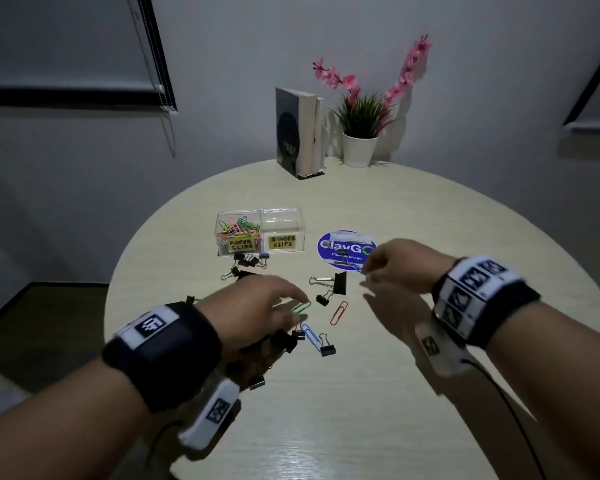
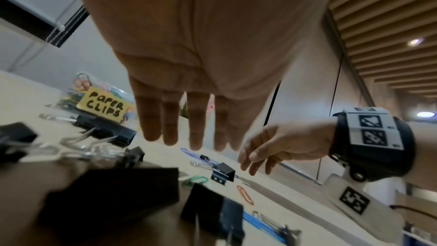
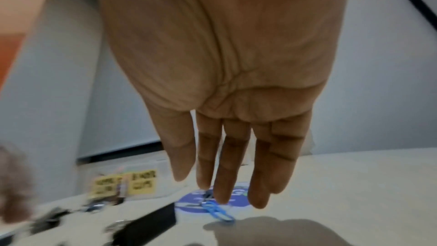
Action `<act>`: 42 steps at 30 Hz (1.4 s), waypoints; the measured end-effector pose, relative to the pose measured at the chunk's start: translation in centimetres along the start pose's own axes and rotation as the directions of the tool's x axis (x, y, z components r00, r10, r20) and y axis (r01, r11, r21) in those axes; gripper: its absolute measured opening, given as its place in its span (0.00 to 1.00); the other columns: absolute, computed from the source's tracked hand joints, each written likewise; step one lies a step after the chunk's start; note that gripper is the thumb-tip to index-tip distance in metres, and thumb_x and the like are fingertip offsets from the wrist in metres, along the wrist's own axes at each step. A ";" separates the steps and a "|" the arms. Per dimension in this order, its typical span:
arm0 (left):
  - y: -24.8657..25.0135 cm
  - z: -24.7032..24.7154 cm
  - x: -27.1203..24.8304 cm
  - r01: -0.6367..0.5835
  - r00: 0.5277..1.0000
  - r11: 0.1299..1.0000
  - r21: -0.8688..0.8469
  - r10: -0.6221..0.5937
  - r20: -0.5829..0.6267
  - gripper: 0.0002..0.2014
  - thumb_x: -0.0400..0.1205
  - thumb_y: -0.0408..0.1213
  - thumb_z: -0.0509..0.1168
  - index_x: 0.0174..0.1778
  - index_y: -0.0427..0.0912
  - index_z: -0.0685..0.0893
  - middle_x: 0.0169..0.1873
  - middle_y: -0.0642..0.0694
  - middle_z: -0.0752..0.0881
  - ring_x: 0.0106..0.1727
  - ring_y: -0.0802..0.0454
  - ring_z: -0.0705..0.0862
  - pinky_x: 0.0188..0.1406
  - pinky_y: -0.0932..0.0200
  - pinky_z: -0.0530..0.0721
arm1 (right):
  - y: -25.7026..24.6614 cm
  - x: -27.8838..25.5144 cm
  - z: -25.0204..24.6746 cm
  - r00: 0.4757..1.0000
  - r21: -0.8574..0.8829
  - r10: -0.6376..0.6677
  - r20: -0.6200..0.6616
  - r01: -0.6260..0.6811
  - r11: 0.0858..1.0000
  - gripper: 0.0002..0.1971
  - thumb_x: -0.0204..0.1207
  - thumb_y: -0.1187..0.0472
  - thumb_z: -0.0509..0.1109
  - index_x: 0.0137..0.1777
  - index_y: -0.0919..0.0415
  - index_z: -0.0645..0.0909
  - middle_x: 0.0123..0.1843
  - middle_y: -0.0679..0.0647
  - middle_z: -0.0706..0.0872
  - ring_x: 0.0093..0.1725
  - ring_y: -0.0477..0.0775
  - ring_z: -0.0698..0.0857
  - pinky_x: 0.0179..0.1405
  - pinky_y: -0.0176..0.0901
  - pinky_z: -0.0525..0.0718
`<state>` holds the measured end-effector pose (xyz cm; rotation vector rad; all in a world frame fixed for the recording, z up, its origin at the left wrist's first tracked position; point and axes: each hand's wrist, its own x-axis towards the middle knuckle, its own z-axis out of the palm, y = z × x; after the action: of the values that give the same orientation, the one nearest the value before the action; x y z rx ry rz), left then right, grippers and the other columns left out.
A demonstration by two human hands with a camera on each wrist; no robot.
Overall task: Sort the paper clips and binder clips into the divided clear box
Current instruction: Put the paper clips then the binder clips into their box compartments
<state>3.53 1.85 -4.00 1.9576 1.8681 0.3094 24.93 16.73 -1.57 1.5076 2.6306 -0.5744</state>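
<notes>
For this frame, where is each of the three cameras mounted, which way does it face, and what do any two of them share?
Head: worn on the head, looking forward and down at the table; both forearms, left hand and right hand show.
Left wrist: under the left wrist, facing along the palm toward the box; straight fingers show, plus the right hand.
Right wrist: under the right wrist, facing along the palm toward the sticker; straight fingers show.
Shared: all three see the box's yellow labels; head and left wrist both see the red paper clip.
</notes>
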 end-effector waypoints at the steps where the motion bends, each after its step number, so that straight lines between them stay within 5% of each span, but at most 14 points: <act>1: 0.3 -0.3 0.7 0.058 0.996 0.997 0.043 -0.055 -0.070 0.15 0.82 0.50 0.67 0.64 0.57 0.85 0.63 0.56 0.85 0.64 0.56 0.82 0.61 0.59 0.79 | 0.0 1.2 -0.3 0.999 0.008 0.039 -0.018 -0.039 0.999 0.09 0.74 0.56 0.74 0.51 0.55 0.91 0.45 0.52 0.89 0.47 0.54 0.86 0.45 0.40 0.80; 4: 1.3 -0.6 2.9 0.158 0.986 0.964 0.215 -0.141 -0.090 0.11 0.82 0.45 0.64 0.55 0.50 0.89 0.52 0.49 0.90 0.53 0.49 0.86 0.51 0.57 0.82 | -0.6 3.4 0.0 0.995 0.030 0.102 -0.025 -0.101 0.994 0.05 0.75 0.56 0.73 0.39 0.49 0.89 0.35 0.51 0.85 0.40 0.56 0.82 0.34 0.39 0.75; 6: 1.8 -0.3 4.0 0.189 0.981 0.952 0.242 -0.191 -0.016 0.12 0.82 0.47 0.66 0.56 0.47 0.89 0.51 0.48 0.90 0.53 0.48 0.86 0.49 0.57 0.81 | -0.6 4.0 0.6 0.994 0.039 0.104 -0.018 -0.104 0.994 0.20 0.74 0.56 0.75 0.21 0.40 0.80 0.22 0.42 0.82 0.38 0.55 0.81 0.31 0.38 0.73; 8: 2.0 0.2 4.7 0.219 0.972 0.944 0.247 -0.234 0.033 0.14 0.80 0.49 0.70 0.56 0.47 0.89 0.51 0.48 0.90 0.54 0.48 0.86 0.48 0.57 0.82 | -0.6 3.9 0.8 0.996 0.037 0.085 -0.008 -0.085 0.996 0.25 0.74 0.60 0.76 0.17 0.39 0.76 0.15 0.28 0.77 0.33 0.47 0.81 0.27 0.34 0.71; 11: 1.8 0.8 5.5 0.219 0.970 0.947 0.236 -0.238 0.057 0.12 0.77 0.44 0.74 0.54 0.45 0.90 0.51 0.47 0.90 0.54 0.46 0.87 0.51 0.55 0.84 | -0.6 3.8 0.8 0.996 0.051 0.088 0.011 -0.089 0.995 0.20 0.76 0.66 0.74 0.30 0.48 0.69 0.19 0.40 0.77 0.26 0.41 0.77 0.25 0.32 0.71; 15: 1.5 0.7 5.4 0.206 0.975 0.972 0.111 -0.213 0.059 0.06 0.78 0.36 0.73 0.48 0.42 0.92 0.46 0.46 0.92 0.51 0.47 0.88 0.52 0.55 0.85 | -0.1 4.1 1.4 0.984 -0.027 0.180 0.001 -0.180 0.983 0.06 0.73 0.60 0.76 0.44 0.59 0.82 0.43 0.57 0.85 0.43 0.57 0.82 0.48 0.44 0.78; 18: 1.1 0.3 4.5 0.174 0.983 0.984 0.044 -0.172 -0.059 0.03 0.77 0.35 0.70 0.43 0.45 0.89 0.42 0.51 0.90 0.50 0.50 0.87 0.47 0.59 0.83 | 0.6 3.8 2.0 0.978 -0.049 0.207 0.002 -0.206 0.977 0.14 0.73 0.59 0.76 0.55 0.67 0.86 0.46 0.59 0.84 0.46 0.58 0.81 0.44 0.41 0.75; 21: 1.4 -0.3 3.1 0.073 0.991 0.996 -0.055 -0.079 -0.108 0.05 0.75 0.35 0.73 0.43 0.50 0.90 0.41 0.54 0.91 0.47 0.54 0.88 0.48 0.60 0.86 | 1.1 2.4 1.5 0.995 -0.018 0.100 0.014 -0.099 0.995 0.07 0.74 0.64 0.73 0.49 0.65 0.88 0.40 0.55 0.85 0.35 0.52 0.80 0.32 0.37 0.74; 23: 2.1 -0.3 2.3 0.012 0.999 1.000 -0.005 -0.012 -0.039 0.07 0.77 0.38 0.74 0.49 0.52 0.92 0.43 0.55 0.92 0.44 0.58 0.87 0.46 0.63 0.85 | 0.5 1.0 1.0 1.000 0.045 -0.027 0.006 0.027 0.999 0.04 0.72 0.65 0.73 0.43 0.56 0.89 0.34 0.45 0.85 0.29 0.39 0.78 0.27 0.30 0.72; 25: 2.8 0.2 1.9 -0.032 0.999 0.993 0.114 0.026 0.047 0.08 0.78 0.41 0.74 0.51 0.54 0.92 0.44 0.56 0.92 0.43 0.59 0.85 0.44 0.64 0.83 | -0.9 -0.2 1.1 0.982 0.021 -0.182 0.050 0.181 0.983 0.04 0.69 0.61 0.77 0.37 0.50 0.88 0.33 0.41 0.87 0.32 0.35 0.82 0.33 0.29 0.77; 30: 3.2 1.3 2.0 -0.104 0.984 0.952 0.286 0.057 0.171 0.11 0.77 0.40 0.74 0.54 0.55 0.92 0.51 0.51 0.88 0.53 0.50 0.85 0.44 0.60 0.78 | -2.9 -0.4 3.2 0.928 -0.205 -0.327 0.180 0.361 0.910 0.04 0.67 0.58 0.76 0.41 0.49 0.90 0.45 0.47 0.92 0.45 0.49 0.89 0.51 0.46 0.88; 35: 2.4 1.6 2.4 -0.039 0.991 0.961 0.273 0.002 0.134 0.15 0.75 0.42 0.76 0.59 0.52 0.89 0.52 0.50 0.87 0.55 0.49 0.84 0.44 0.61 0.76 | -2.8 -0.4 3.5 0.936 -0.155 -0.317 0.155 0.340 0.928 0.05 0.71 0.66 0.74 0.43 0.56 0.87 0.46 0.49 0.92 0.48 0.51 0.88 0.54 0.43 0.86; 40: 2.4 1.7 2.8 -0.048 0.986 0.953 0.300 -0.002 0.165 0.12 0.77 0.44 0.74 0.57 0.50 0.90 0.54 0.49 0.87 0.54 0.50 0.82 0.42 0.60 0.72 | -2.7 -0.4 3.8 0.954 -0.042 -0.270 0.128 0.277 0.960 0.08 0.71 0.65 0.75 0.49 0.55 0.85 0.44 0.44 0.88 0.44 0.46 0.84 0.40 0.30 0.79; 42: 2.4 1.7 3.0 -0.058 0.982 0.952 0.301 -0.001 0.191 0.12 0.78 0.44 0.74 0.56 0.49 0.89 0.54 0.49 0.86 0.50 0.51 0.79 0.42 0.60 0.71 | -2.6 -0.4 4.0 0.962 -0.039 -0.240 0.127 0.246 0.968 0.09 0.72 0.64 0.75 0.50 0.54 0.85 0.43 0.44 0.86 0.43 0.47 0.82 0.40 0.33 0.78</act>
<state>6.68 4.56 -4.78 2.1280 1.8515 -0.1660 22.38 13.81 -4.41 1.1041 2.7291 -0.5844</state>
